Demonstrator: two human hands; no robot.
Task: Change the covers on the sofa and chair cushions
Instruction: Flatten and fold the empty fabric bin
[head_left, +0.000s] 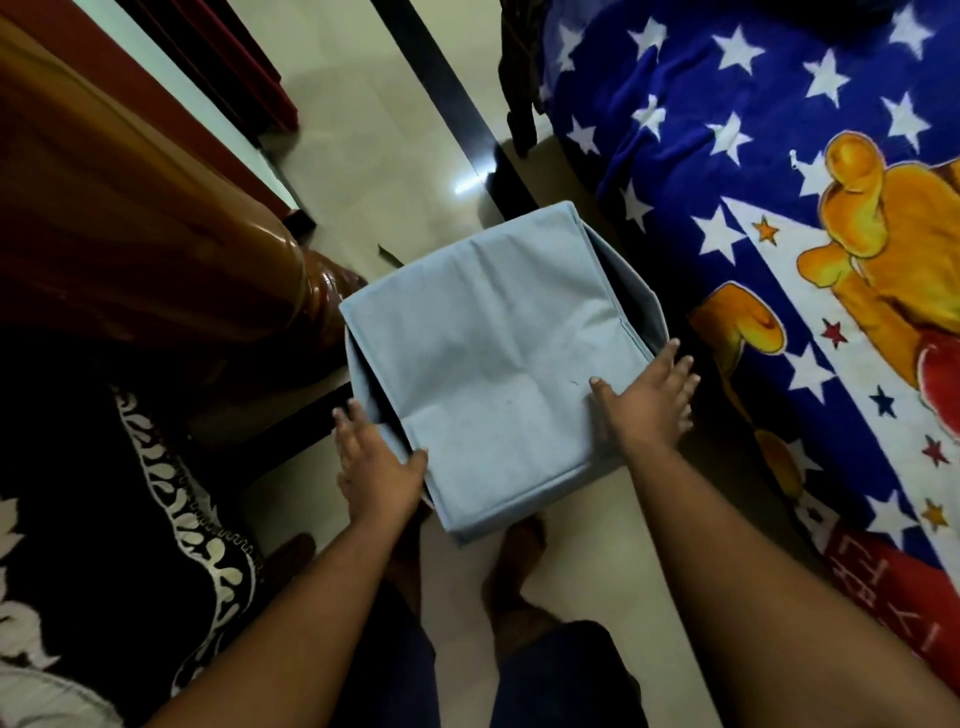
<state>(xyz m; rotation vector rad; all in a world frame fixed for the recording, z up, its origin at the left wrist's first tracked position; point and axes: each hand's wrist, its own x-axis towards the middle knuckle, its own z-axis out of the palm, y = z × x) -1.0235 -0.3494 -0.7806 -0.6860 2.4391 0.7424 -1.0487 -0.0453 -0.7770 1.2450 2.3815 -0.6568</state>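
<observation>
One pale blue, box-shaped fabric cushion cover (498, 358) is held above the cream tiled floor (363, 130), roughly level, between the person's two bare hands — it sits in the middle of the view, between the furniture on either side and over the person's feet. The left hand (376, 462) is at the near left corner, its fingers extended along the cover's side flap and the thumb laid over the top edge; this reads as a loose flat-handed hold rather than a clenched one. The right hand (649, 400) lies on the near right edge with fingers spread and straight and the thumb resting on the top face, pressing inward. In my judgement the two palms oppose each other so that the soft item keeps its squared shape and does not sag while carried, which suits a cover about to be fitted or set down; whether it contains a cushion cannot be determined. Counted: one blue cover, two hands, two bare feet visible below. To the left stands one polished brown wooden furniture arm (208, 234), and beside it one black cushion with white embroidered trim (156, 493). To the right lies one dark blue sheet printed with white stars and a yellow cartoon bear (779, 156). A dark red curtain (223, 47) hangs at upper left.
</observation>
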